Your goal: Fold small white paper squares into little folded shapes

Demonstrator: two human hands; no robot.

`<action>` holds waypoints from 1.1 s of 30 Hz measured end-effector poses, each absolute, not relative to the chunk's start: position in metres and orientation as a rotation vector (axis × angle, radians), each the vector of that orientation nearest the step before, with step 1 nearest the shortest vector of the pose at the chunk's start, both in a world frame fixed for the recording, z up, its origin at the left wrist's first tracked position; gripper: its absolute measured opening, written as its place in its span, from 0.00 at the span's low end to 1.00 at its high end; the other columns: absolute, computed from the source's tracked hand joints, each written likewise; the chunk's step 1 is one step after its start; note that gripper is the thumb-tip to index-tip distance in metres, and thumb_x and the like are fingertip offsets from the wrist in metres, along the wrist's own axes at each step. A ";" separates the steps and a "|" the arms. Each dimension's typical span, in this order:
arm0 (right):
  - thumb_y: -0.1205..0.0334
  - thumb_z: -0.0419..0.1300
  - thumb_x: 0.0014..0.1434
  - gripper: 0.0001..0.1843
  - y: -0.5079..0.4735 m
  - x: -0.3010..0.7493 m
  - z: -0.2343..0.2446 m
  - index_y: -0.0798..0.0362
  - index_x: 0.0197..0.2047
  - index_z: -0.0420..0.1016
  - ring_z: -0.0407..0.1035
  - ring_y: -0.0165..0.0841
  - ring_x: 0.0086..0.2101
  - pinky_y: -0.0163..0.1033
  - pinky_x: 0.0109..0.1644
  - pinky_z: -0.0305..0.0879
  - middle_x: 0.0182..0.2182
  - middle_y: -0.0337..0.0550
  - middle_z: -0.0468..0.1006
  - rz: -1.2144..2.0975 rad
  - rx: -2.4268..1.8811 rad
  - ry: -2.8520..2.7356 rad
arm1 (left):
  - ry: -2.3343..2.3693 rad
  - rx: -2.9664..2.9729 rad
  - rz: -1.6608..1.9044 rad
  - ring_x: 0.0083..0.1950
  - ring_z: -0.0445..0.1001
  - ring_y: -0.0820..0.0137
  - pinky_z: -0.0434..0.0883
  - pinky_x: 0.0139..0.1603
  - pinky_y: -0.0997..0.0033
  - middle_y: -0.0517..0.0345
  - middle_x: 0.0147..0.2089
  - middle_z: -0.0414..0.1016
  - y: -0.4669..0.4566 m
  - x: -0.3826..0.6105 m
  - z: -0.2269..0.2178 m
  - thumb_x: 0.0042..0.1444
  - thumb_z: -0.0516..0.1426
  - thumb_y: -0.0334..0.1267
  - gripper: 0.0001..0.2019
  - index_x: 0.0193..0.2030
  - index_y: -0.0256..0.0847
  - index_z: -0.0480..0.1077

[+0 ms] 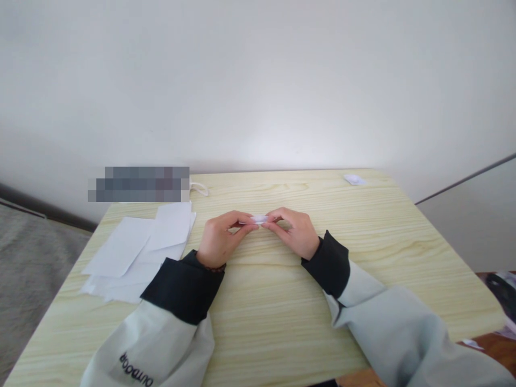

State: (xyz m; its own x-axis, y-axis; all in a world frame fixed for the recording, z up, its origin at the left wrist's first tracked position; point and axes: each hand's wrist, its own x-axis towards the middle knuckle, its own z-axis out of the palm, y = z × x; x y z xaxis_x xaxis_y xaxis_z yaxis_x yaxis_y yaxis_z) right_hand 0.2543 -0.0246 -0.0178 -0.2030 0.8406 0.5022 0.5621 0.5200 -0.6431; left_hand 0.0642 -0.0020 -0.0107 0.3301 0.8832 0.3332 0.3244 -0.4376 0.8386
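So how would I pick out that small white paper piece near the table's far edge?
Find the pale wood-grain table, then follow it to its far right corner, beyond the right hand. The small white paper piece lies alone there, unlike the larger overlapping sheets at left and the little piece pinched between right hand and left hand.

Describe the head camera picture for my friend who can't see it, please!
A left hand and a right hand pinch a small white paper piece in their fingers above a pale wood-grain table. Loose white sheets overlap on the left; another small white piece lies near the far right corner, before a pale wall.
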 end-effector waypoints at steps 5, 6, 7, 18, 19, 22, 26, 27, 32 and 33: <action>0.55 0.61 0.56 0.09 -0.025 0.252 -0.017 0.51 0.30 0.74 0.75 0.30 0.29 0.33 0.35 0.69 0.27 0.38 0.79 0.525 -1.197 -1.760 | 1.068 1.773 1.090 0.35 0.77 0.67 0.76 0.40 0.68 0.56 0.32 0.80 -0.002 0.065 -0.009 0.46 0.64 0.45 0.10 0.29 0.40 0.76; 0.55 0.62 0.55 0.09 -0.025 0.252 -0.018 0.51 0.30 0.74 0.75 0.31 0.29 0.34 0.35 0.70 0.27 0.38 0.79 0.545 -1.204 -1.739 | 1.078 1.741 1.087 0.34 0.77 0.67 0.76 0.39 0.68 0.56 0.32 0.80 -0.002 0.065 -0.009 0.46 0.65 0.44 0.10 0.29 0.40 0.76; 0.55 0.62 0.55 0.09 -0.025 0.252 -0.018 0.51 0.30 0.74 0.76 0.31 0.29 0.34 0.35 0.70 0.27 0.38 0.80 0.563 -1.210 -1.722 | 1.086 1.709 1.080 0.33 0.77 0.67 0.76 0.38 0.68 0.56 0.31 0.80 -0.003 0.065 -0.009 0.46 0.65 0.44 0.10 0.30 0.40 0.76; 0.57 0.61 0.55 0.08 -0.026 0.249 -0.016 0.52 0.30 0.71 0.75 0.31 0.29 0.35 0.36 0.72 0.27 0.39 0.78 0.673 -1.171 -1.671 | 1.034 1.546 1.064 0.32 0.77 0.67 0.75 0.36 0.68 0.55 0.31 0.80 -0.001 0.068 -0.013 0.43 0.66 0.45 0.13 0.30 0.38 0.74; 0.57 0.61 0.55 0.08 -0.026 0.249 -0.017 0.52 0.30 0.71 0.75 0.31 0.29 0.35 0.35 0.72 0.27 0.39 0.78 0.674 -1.172 -1.666 | 1.036 1.541 1.060 0.32 0.77 0.67 0.75 0.36 0.68 0.55 0.31 0.80 -0.001 0.068 -0.013 0.43 0.66 0.45 0.13 0.30 0.38 0.74; 0.57 0.62 0.54 0.08 -0.024 0.249 -0.018 0.52 0.29 0.71 0.76 0.31 0.29 0.35 0.35 0.73 0.27 0.39 0.78 0.667 -1.180 -1.652 | 1.055 1.535 1.018 0.30 0.77 0.68 0.76 0.34 0.68 0.55 0.28 0.79 -0.001 0.067 -0.011 0.44 0.66 0.45 0.12 0.31 0.38 0.75; 0.56 0.62 0.54 0.09 -0.023 0.251 -0.021 0.52 0.29 0.72 0.76 0.32 0.30 0.36 0.36 0.74 0.27 0.39 0.79 0.660 -1.174 -1.632 | 1.030 1.474 0.987 0.31 0.78 0.67 0.77 0.36 0.66 0.53 0.31 0.80 -0.001 0.066 -0.009 0.47 0.63 0.47 0.17 0.40 0.37 0.76; 0.56 0.62 0.54 0.09 -0.023 0.251 -0.021 0.52 0.29 0.72 0.76 0.32 0.30 0.36 0.37 0.74 0.28 0.40 0.79 0.660 -1.173 -1.633 | 1.029 1.459 0.993 0.31 0.78 0.66 0.77 0.36 0.66 0.52 0.32 0.81 -0.001 0.066 -0.009 0.47 0.64 0.47 0.19 0.43 0.37 0.75; 0.56 0.62 0.55 0.08 -0.024 0.252 -0.023 0.52 0.31 0.73 0.76 0.32 0.31 0.36 0.38 0.74 0.29 0.40 0.80 0.679 -1.176 -1.625 | 1.078 1.474 1.009 0.31 0.78 0.67 0.77 0.37 0.66 0.53 0.33 0.81 0.000 0.066 -0.011 0.45 0.65 0.47 0.19 0.42 0.38 0.76; 0.56 0.61 0.55 0.08 -0.024 0.252 -0.023 0.52 0.31 0.73 0.76 0.32 0.32 0.36 0.39 0.74 0.29 0.40 0.80 0.682 -1.173 -1.625 | 1.081 1.484 1.008 0.32 0.78 0.67 0.77 0.37 0.67 0.53 0.33 0.81 0.000 0.066 -0.011 0.46 0.64 0.47 0.18 0.41 0.38 0.76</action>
